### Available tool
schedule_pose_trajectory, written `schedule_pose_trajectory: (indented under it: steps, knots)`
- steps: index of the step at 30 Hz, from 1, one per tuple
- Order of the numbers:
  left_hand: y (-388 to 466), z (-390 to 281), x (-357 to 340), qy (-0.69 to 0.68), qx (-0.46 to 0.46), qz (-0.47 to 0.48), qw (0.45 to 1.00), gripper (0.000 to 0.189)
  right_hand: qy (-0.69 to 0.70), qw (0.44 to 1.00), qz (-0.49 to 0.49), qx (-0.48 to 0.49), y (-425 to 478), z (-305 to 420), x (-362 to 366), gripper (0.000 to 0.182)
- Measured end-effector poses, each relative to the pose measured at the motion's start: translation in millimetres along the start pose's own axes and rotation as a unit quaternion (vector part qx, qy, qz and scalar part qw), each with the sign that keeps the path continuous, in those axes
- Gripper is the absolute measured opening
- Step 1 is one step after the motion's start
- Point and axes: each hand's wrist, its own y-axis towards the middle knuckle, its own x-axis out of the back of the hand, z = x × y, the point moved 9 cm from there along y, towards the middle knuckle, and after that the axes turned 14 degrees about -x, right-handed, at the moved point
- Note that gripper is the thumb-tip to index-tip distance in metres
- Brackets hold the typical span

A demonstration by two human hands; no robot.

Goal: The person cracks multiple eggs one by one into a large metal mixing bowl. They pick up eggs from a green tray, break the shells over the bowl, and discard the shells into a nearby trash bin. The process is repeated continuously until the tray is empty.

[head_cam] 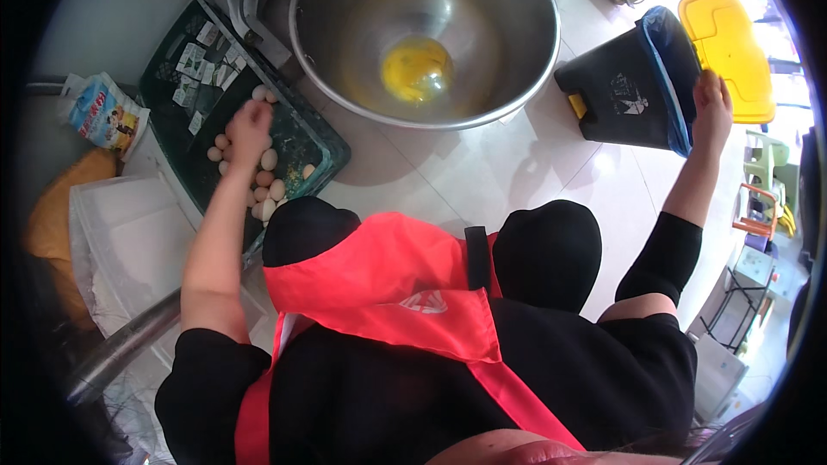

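Observation:
My left hand (251, 129) reaches into a dark green plastic crate (323, 142), right over a group of loose eggs (264, 178). Its fingers are curled, and whether an egg is inside them is hidden. The eggs range from pale to brown. In front of me stands a large stainless steel mixing bowl (497, 117), with raw egg (413, 71), yellow yolk and clear liquid, pooled at its bottom. Off to the right, my right hand (712, 97) is at the mouth of a dark trash bin (614, 93) with a blue liner (659, 71); its fingertips are unclear.
White printed slips (192, 59) lie in the crate's far part. A yellow bin lid (730, 51) hangs open at the right. Left of the crate are a printed bag (106, 113), a clear plastic sheet (136, 219) and a metal pipe (129, 349). Grey machinery (242, 0) stands behind the crate.

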Motion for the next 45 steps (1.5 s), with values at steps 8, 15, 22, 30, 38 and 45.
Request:
schedule_pose_trajectory:
  steps: [8, 15, 22, 30, 38, 45]
  knots:
    - [-134.7, 47.3, -96.3, 0.211, 0.242, 0.443, 0.837, 0.056, -0.293, 0.952, -0.073, 0.049, -19.6, -14.3, 6.4, 0.055]
    - [-173.0, 89.1, -125.9, 0.222, 0.198, 0.541, 0.787, 0.050, -0.301, 0.945, 0.023, 0.126, -77.7, -4.9, -79.5, 0.047]
    - [-171.6, 86.7, -96.8, 0.174, 0.368, 0.424, 0.809, 0.047, -0.264, 0.954, 0.063, 0.123, -91.4, -20.6, -89.4, 0.044]
    - [-175.5, 84.9, -89.3, 0.121, 0.407, 0.348, 0.836, 0.052, -0.145, 0.980, 0.127, 0.050, -93.3, -32.0, -79.9, 0.047]
    - [-183.3, 95.5, -125.4, 0.184, 0.163, 0.505, 0.828, 0.037, -0.150, 0.973, 0.153, 0.084, -86.3, -33.9, -95.9, 0.040]
    - [-148.6, 25.3, -111.0, 0.104, 0.076, 0.491, 0.861, 0.042, -0.156, 0.972, 0.148, 0.097, -94.8, -28.6, -96.7, 0.039]
